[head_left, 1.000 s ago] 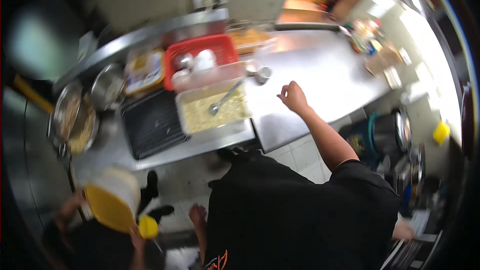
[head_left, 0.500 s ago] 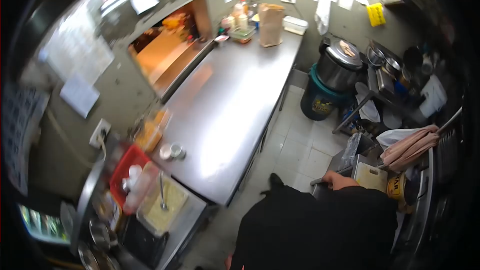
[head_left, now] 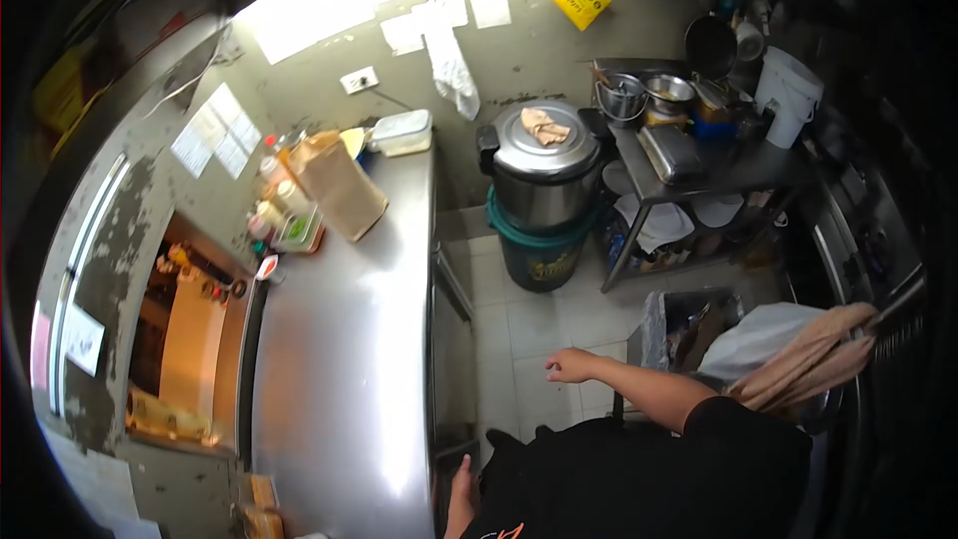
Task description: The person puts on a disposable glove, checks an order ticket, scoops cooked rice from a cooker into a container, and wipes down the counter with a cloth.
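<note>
My right hand (head_left: 573, 366) is held out over the tiled floor, to the left of the bin with a plastic liner (head_left: 654, 329). Its fingers are curled in, and no object shows in them. Low in the view, my left hand (head_left: 461, 487) hangs beside the long edge of the steel table (head_left: 344, 339). Its fingers look loosely stretched, partly hidden by the angle, and hold nothing that I can see.
A lidded steel pot (head_left: 539, 185) with a cloth (head_left: 544, 127) sits on a green-rimmed bin (head_left: 544, 260). A metal rack (head_left: 639, 202) with pans stands right. On the table's far end are a paper bag (head_left: 339, 185) and bottles. A pink towel (head_left: 813, 359) hangs right.
The view has swung right and forward, toward the pot and rack. My right hand has come off the metal edge by the cutting board. My left hand now shows more fully.
</note>
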### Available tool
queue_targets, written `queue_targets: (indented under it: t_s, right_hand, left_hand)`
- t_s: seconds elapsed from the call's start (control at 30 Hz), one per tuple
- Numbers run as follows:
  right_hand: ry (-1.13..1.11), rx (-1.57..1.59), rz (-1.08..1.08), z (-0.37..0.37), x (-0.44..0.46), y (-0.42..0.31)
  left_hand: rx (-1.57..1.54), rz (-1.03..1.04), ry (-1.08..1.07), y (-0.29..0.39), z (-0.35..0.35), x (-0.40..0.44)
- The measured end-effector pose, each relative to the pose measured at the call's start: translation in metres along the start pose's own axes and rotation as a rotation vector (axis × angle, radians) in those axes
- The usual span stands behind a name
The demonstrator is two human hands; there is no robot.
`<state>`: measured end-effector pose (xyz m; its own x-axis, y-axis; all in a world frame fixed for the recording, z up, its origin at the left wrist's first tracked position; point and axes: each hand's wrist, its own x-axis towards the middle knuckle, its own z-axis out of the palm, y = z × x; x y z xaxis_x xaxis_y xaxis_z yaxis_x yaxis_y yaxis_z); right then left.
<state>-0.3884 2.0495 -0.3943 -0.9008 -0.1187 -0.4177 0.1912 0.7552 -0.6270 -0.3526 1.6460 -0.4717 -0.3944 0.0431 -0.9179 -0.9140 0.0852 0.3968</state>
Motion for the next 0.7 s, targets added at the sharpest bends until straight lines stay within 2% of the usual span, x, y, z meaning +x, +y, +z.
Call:
queue_targets:
  t_s: [0.07, 0.17, 0.27, 0.3, 0.37, 0.43, 0.5, 0.57, 0.6, 0.63, 0.7]
  right_hand:
    - [0.010, -0.057, 0.043, -0.032, 0.015, 0.034]
    - [0.095, -0.102, 0.139, -0.087, 0.036, 0.076]
    - [0.229, -0.069, 0.163, -0.170, 0.050, 0.081]
    - [0.287, -0.105, 0.200, -0.202, 0.054, 0.083]
    - [0.397, -0.168, 0.289, -0.266, 0.060, 0.082]
    - [0.508, -0.203, 0.372, -0.342, 0.058, 0.076]
    - [0.710, -0.242, 0.356, -0.418, 0.060, 0.084]
    - [0.932, -0.223, 0.237, -0.470, 0.057, 0.087]
    - [1.019, -0.164, 0.160, -0.494, 0.051, 0.075]
    - [1.017, -0.103, 0.185, -0.516, 0.048, 0.070]
    - [1.064, -0.019, 0.170, -0.564, 0.049, 0.097]
  left_hand:
    - [0.100, 0.016, 0.076, 0.040, 0.025, 0.035]
    - [0.160, 0.075, -0.144, 0.051, 0.032, 0.147]
    - [-0.014, -0.020, -0.338, 0.117, 0.077, 0.108]
    - [-0.108, -0.018, -0.395, 0.096, 0.062, 0.211]
    - [0.041, -0.092, -0.400, 0.160, 0.074, 0.230]
    - [0.175, -0.158, -0.424, 0.228, 0.114, 0.250]
    - [0.314, -0.206, -0.433, 0.317, 0.174, 0.223]
    - [0.655, 0.106, -0.418, 0.421, 0.245, 0.137]
    - [0.769, 0.177, -0.529, 0.458, 0.273, 0.164]
    - [0.945, 0.435, -0.618, 0.509, 0.306, 0.109]
    - [0.914, 0.684, -0.855, 0.574, 0.361, 0.098]
